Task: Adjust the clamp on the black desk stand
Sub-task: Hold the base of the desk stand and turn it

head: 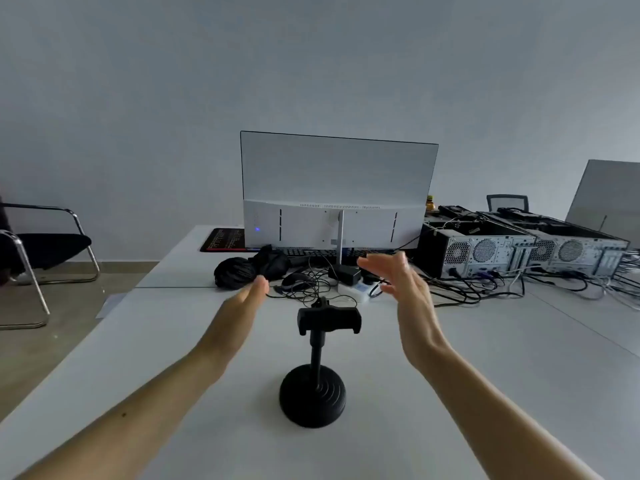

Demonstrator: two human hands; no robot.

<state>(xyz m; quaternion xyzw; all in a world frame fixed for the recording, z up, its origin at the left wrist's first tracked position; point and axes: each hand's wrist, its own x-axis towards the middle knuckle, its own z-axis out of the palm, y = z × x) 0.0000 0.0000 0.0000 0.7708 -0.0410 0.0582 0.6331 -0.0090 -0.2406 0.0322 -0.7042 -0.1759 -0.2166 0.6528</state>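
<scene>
A black desk stand (313, 393) stands upright on the white table (485, 393), with a round domed base, a thin pole and a horizontal black clamp (329, 320) on top. My left hand (242, 306) is held flat, fingers together, a short way left of the clamp and not touching it. My right hand (401, 289) is spread, fingers apart, to the right of the clamp and a little beyond it, also clear of it. Both hands hold nothing.
Behind the stand lie tangled black cables (311, 289), a mouse, a white power strip (356, 291) and a black bundle (249, 268). A white monitor (339, 192) shows its back. Open computer cases (485, 247) sit at the right. A black chair (45, 247) stands left of the table.
</scene>
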